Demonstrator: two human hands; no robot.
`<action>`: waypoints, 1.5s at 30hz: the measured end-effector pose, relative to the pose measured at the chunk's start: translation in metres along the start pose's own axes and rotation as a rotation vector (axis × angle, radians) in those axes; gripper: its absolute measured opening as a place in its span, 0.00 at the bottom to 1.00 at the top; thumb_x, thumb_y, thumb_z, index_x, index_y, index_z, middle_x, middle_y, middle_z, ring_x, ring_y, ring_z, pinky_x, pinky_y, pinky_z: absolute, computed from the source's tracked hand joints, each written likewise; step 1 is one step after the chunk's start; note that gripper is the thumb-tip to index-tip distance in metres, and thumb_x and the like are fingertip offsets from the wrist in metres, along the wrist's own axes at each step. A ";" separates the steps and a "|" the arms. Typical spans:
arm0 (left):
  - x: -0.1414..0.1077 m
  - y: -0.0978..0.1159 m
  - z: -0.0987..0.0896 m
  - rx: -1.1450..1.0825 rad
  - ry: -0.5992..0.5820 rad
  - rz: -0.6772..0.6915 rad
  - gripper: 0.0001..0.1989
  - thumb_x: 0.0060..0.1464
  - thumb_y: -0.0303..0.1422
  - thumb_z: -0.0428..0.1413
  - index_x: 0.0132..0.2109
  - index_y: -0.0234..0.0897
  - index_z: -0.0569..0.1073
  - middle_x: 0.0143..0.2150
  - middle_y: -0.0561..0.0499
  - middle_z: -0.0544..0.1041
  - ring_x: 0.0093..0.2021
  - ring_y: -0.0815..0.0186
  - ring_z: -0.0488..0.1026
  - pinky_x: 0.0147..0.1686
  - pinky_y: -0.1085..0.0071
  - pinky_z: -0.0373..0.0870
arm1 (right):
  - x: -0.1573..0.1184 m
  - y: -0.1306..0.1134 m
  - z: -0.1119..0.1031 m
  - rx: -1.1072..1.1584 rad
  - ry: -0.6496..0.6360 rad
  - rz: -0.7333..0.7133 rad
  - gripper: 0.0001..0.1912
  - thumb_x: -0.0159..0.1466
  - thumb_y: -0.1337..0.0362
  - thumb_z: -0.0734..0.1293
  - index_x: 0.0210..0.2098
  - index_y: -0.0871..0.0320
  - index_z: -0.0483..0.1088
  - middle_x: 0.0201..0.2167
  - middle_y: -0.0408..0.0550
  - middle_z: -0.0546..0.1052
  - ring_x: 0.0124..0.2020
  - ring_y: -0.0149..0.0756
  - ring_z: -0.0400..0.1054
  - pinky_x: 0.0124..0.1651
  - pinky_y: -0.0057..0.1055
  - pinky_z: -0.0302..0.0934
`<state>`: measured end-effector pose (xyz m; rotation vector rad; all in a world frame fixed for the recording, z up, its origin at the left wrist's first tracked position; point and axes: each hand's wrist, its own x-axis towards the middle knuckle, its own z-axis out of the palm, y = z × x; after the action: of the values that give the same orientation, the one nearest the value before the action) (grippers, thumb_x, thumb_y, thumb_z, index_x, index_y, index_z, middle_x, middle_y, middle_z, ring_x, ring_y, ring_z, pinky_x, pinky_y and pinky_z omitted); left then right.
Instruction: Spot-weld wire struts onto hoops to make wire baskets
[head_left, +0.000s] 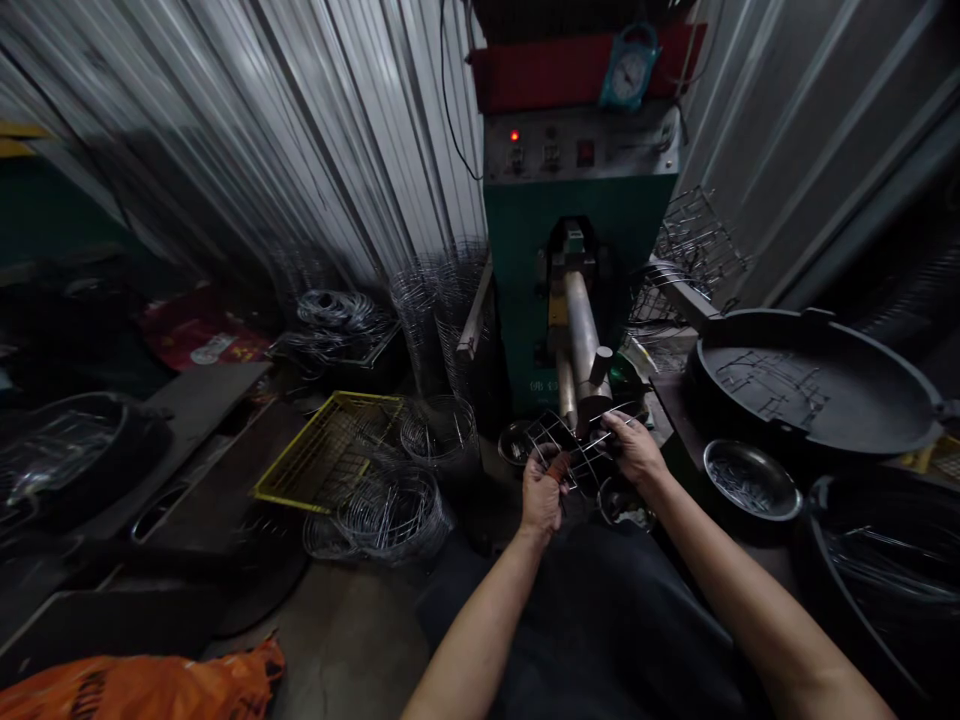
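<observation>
Head view shows a thin, silvery, open-meshed wire grid (584, 456).

Head-worn view, facing forward and down, fairly near

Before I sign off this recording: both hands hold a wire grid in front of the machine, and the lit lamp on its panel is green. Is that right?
Not quite: the head view shows the lit lamp on the panel is red, not green. The rest stands: the left hand and right hand hold a wire grid in front of the machine.
</observation>
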<state>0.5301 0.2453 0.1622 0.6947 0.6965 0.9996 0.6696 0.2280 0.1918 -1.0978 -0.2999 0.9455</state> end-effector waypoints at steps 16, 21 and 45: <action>0.008 -0.002 0.007 -0.091 0.051 -0.055 0.21 0.33 0.39 0.64 0.34 0.37 0.64 0.22 0.60 0.62 0.18 0.79 0.57 0.13 0.82 0.48 | 0.013 0.002 0.005 -0.043 -0.004 -0.034 0.15 0.37 0.62 0.74 0.22 0.58 0.66 0.18 0.37 0.68 0.18 0.26 0.60 0.18 0.22 0.60; 0.009 0.002 0.011 -0.085 0.071 -0.060 0.22 0.32 0.39 0.64 0.34 0.36 0.65 0.24 0.59 0.63 0.19 0.79 0.58 0.13 0.82 0.47 | 0.021 0.004 0.004 -0.057 -0.007 -0.026 0.15 0.38 0.60 0.74 0.21 0.58 0.67 0.17 0.38 0.69 0.19 0.26 0.62 0.19 0.22 0.59; 0.010 0.006 0.014 -0.104 0.066 -0.098 0.22 0.31 0.39 0.64 0.33 0.36 0.64 0.20 0.60 0.63 0.15 0.79 0.57 0.12 0.81 0.47 | 0.027 0.011 0.004 -0.159 -0.007 -0.067 0.16 0.40 0.55 0.72 0.23 0.55 0.66 0.19 0.40 0.69 0.21 0.31 0.62 0.22 0.27 0.59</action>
<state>0.5425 0.2540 0.1732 0.5340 0.7238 0.9652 0.6772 0.2526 0.1778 -1.2225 -0.4212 0.8767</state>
